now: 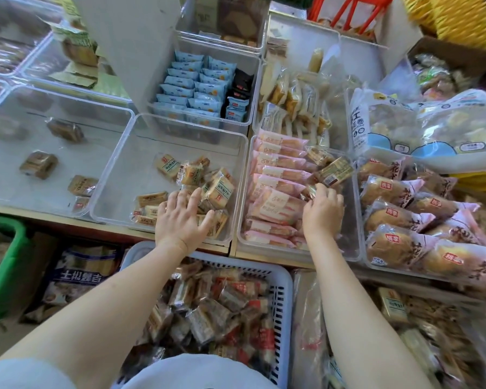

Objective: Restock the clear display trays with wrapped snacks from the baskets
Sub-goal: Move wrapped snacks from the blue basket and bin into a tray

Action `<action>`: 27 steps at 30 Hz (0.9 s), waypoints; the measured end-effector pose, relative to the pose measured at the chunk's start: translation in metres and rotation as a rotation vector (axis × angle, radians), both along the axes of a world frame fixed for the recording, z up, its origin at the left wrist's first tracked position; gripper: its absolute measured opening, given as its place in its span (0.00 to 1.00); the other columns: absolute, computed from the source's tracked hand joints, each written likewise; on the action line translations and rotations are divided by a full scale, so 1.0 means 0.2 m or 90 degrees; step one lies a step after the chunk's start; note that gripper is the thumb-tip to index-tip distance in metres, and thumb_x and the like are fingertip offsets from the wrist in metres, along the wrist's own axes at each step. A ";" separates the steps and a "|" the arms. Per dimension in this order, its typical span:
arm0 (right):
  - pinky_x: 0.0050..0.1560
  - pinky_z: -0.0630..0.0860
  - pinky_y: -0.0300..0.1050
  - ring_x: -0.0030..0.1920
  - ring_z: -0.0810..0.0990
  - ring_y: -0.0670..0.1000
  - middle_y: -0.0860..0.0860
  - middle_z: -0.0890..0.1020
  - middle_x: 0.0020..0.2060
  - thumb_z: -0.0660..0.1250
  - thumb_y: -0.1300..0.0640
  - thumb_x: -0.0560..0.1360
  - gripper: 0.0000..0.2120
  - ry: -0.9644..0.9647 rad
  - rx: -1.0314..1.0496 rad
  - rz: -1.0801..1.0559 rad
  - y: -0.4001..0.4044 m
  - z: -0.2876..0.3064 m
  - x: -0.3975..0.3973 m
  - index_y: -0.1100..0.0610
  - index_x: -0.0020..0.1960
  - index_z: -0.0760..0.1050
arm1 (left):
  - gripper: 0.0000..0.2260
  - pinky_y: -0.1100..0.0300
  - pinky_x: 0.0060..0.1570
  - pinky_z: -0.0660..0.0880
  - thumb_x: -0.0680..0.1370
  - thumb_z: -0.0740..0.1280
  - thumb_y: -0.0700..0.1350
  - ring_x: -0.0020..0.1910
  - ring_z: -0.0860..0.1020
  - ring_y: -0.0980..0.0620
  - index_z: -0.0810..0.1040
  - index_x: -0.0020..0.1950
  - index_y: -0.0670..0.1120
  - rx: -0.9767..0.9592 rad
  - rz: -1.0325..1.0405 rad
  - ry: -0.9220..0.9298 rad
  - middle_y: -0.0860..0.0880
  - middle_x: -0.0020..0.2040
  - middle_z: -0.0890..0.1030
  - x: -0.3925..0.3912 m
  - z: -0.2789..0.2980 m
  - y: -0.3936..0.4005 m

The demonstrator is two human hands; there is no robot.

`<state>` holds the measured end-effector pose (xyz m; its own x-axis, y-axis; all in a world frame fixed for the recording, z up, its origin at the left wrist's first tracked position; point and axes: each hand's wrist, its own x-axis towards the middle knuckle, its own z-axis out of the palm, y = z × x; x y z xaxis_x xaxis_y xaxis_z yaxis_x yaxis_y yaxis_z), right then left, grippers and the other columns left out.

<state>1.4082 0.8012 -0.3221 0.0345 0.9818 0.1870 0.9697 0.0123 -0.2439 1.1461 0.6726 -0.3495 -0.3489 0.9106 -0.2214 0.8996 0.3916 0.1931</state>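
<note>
**Both hands down in the clear trays**

The left hand point(183, 217) lies with fingers spread flat on tan wrapped snacks point(216, 189) in the middle clear tray point(115, 175). The right hand point(323, 211) pinches a small brown packet point(310, 190) in the neighbouring tray point(354, 242), beside pink packets point(278, 175). A white basket point(284, 287) of wrapped snacks sits below the desk edge.

Shop counter w/ wooden front edge point(107, 228). Grey cardboard divider point(129, 46) upright at back. Brown cardboard box point(455, 56) top right. Green crate point(3, 265) lower left, below counter. Bright, even light.
</note>
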 end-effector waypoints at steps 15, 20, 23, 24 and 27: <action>0.45 0.84 0.51 0.44 0.86 0.52 0.56 0.84 0.50 0.70 0.58 0.78 0.07 0.879 -0.319 -0.034 -0.11 0.33 -0.38 0.58 0.54 0.75 | 0.35 0.47 0.72 0.62 0.76 0.41 0.67 0.76 0.60 0.44 0.56 0.80 0.53 0.012 -0.008 0.010 0.46 0.78 0.64 -0.01 -0.02 0.01; 0.44 0.81 0.47 0.44 0.83 0.52 0.50 0.81 0.44 0.71 0.56 0.78 0.06 0.535 -0.338 0.112 -0.12 0.17 -0.74 0.54 0.49 0.74 | 0.35 0.46 0.72 0.61 0.76 0.41 0.67 0.77 0.58 0.44 0.54 0.80 0.53 0.019 -0.001 -0.001 0.45 0.79 0.61 -0.01 -0.01 0.01; 0.57 0.77 0.51 0.53 0.80 0.53 0.50 0.81 0.51 0.67 0.58 0.79 0.06 0.325 -0.300 0.157 -0.11 0.09 -0.81 0.54 0.56 0.78 | 0.36 0.47 0.72 0.61 0.75 0.39 0.67 0.77 0.58 0.45 0.54 0.80 0.53 0.023 -0.002 -0.003 0.46 0.79 0.61 -0.01 -0.01 0.01; 0.62 0.75 0.54 0.56 0.79 0.54 0.52 0.81 0.55 0.66 0.59 0.79 0.09 0.287 -0.300 0.170 -0.11 0.08 -0.81 0.55 0.59 0.79 | 0.36 0.47 0.72 0.60 0.75 0.39 0.67 0.77 0.58 0.45 0.54 0.80 0.53 0.022 -0.002 -0.005 0.46 0.79 0.61 -0.01 0.00 0.01; 0.60 0.75 0.46 0.55 0.79 0.52 0.53 0.78 0.59 0.64 0.59 0.80 0.14 0.275 -0.273 0.230 -0.14 0.13 -0.73 0.58 0.64 0.78 | 0.36 0.47 0.73 0.60 0.76 0.40 0.67 0.77 0.58 0.45 0.52 0.81 0.52 0.029 -0.004 -0.010 0.46 0.79 0.61 -0.02 -0.01 0.01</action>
